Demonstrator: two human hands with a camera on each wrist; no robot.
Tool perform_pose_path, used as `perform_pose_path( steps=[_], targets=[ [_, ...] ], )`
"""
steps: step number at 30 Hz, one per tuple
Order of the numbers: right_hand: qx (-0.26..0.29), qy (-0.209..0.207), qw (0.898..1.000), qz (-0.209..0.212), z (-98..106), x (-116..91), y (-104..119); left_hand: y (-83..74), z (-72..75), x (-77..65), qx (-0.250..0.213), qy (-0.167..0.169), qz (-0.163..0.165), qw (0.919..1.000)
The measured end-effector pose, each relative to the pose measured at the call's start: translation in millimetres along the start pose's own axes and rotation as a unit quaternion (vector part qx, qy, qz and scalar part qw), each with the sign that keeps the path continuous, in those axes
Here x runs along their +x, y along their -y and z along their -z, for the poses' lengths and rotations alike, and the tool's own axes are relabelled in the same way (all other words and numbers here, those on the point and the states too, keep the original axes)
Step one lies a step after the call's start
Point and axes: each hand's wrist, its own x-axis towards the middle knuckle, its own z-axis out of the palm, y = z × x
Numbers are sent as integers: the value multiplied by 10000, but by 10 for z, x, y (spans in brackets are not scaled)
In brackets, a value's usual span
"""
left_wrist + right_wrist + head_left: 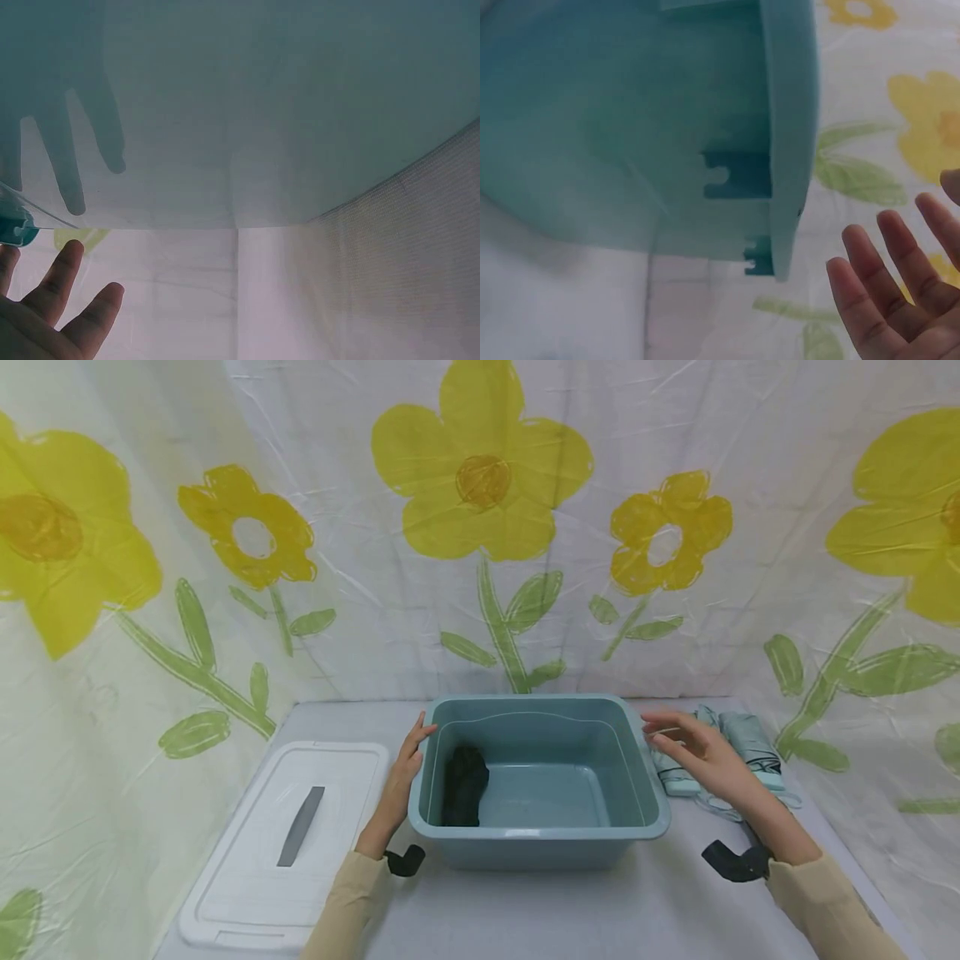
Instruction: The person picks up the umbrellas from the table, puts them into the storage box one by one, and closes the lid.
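Note:
A grey-blue plastic storage bin (540, 852) stands in the middle of the table. Inside it, against the left wall, lies a dark, soft-looking bundle (465, 785). My left hand (405, 766) is at the bin's left rim, fingers extended and spread; the left wrist view shows these fingers (94, 319) beside the bin's smooth side wall (247, 120). To the right of the bin, my right hand (697, 756) hovers with relaxed fingers and holds nothing. In the right wrist view, the fingers (889, 296) are apart from the bin's rim (789, 150).
On the left lies a white lid (232, 868) with a grey handle (302, 827). Light-blue bundles with cords (750, 743) lie behind the right hand, partly covered by it. A flower-patterned curtain (337, 635) hangs along the table's back edge.

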Motion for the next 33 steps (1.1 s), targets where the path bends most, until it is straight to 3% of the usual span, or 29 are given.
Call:
perform_pose_path(
  steps=[15, 33],
  targets=[
    [-89, -299, 9995, 30, 35, -247, -270, 15, -7, 1, -58, -17, 56, 10000],
    [-501, -435, 9968, -435, 37, -616, -511, 36, -18, 3, -196, -5, 44, 9998]
  ],
)
